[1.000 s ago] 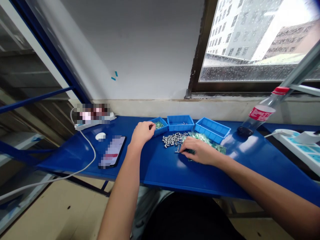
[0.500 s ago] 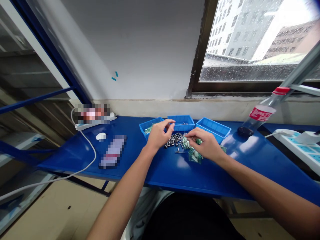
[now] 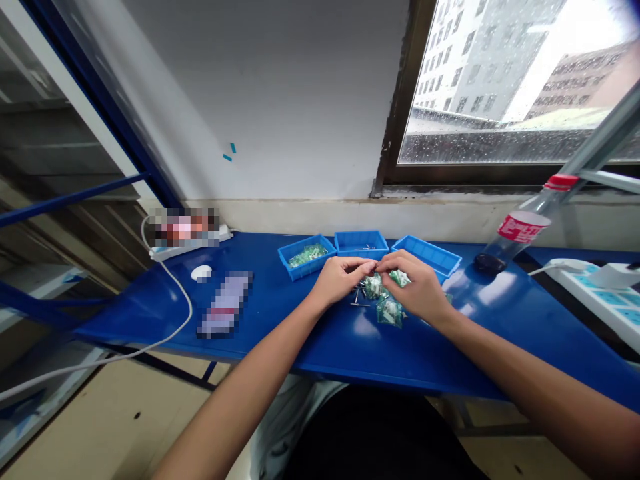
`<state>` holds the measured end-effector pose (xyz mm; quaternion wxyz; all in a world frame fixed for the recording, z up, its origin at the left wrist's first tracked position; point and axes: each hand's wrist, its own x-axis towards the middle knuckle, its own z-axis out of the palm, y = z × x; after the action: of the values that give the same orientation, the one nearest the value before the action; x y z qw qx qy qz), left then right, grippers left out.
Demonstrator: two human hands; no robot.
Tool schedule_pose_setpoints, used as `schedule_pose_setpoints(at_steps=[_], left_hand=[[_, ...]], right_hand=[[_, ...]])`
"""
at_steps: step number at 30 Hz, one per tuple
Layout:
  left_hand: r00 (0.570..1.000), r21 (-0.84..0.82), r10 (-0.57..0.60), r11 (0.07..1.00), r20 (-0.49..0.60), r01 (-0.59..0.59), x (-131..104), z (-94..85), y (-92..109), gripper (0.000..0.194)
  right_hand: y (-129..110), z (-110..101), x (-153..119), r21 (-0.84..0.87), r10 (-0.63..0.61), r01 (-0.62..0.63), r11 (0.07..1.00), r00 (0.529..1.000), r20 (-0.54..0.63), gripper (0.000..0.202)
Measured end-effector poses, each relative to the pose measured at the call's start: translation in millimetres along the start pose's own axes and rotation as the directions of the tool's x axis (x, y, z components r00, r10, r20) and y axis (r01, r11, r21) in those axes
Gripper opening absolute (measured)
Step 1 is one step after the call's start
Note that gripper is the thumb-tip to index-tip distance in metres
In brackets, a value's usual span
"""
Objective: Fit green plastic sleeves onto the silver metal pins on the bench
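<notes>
My left hand (image 3: 341,281) and my right hand (image 3: 416,285) meet at the fingertips above the blue table. Both are pinched closed; whatever sits between the fingers is too small to make out. Under them lie metal screws (image 3: 359,294), mostly hidden by my left hand, and small green-tinted plastic bags (image 3: 389,311) with pale pieces inside. Behind stand three blue trays: the left tray (image 3: 309,269) holds more green bags, the middle tray (image 3: 361,254) a few metal pins, and the right tray (image 3: 434,269) shows no contents.
A plastic bottle (image 3: 520,227) with a red cap stands right of the trays, near a white power strip (image 3: 600,287). To the left are a blurred-out flat object (image 3: 227,303), a small white round item (image 3: 201,273) and a white cable (image 3: 189,313) on the table (image 3: 280,320).
My left hand has moved right and slightly down from near the left tray, uncovering its green bags, and now touches my right hand. My right hand has barely shifted.
</notes>
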<state>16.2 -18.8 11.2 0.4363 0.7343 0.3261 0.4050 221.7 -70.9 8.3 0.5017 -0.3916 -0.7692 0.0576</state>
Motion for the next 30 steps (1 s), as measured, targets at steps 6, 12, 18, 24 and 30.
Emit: schedule_pose_setpoints(at_steps=[6,12,18,24,30], left_hand=[[0.997,-0.090,-0.026,0.996,-0.071,0.020,2.9,3.3,1.8,0.024],[0.997,-0.081,0.042,0.996,-0.066,-0.047,2.1,8.0,-3.6,0.023],[0.996,0.078,0.087,0.993,-0.012,-0.086,1.8,7.9,-5.9,0.015],[0.995,0.112,0.105,0.988,0.000,-0.104,0.6,6.8,2.8,0.013],[0.996,-0.018,0.081,0.996,-0.042,-0.082,3.8,3.5,0.1,0.027]], right_hand=[[4.7,0.5,-1.7,0.053,0.095,-0.095,0.994,0.995,0.010,0.007],[8.1,1.7,-2.8,0.199,0.317,-0.318,0.927,0.948,0.040,0.024],[8.1,2.2,-2.0,0.199,0.330,-0.342,0.918,0.940,0.089,0.021],[14.7,3.2,-3.3,0.212,0.333,-0.351,0.912,0.936,0.119,0.015],[12.8,2.1,-2.8,0.195,0.274,-0.297,0.935,0.952,0.136,0.027]])
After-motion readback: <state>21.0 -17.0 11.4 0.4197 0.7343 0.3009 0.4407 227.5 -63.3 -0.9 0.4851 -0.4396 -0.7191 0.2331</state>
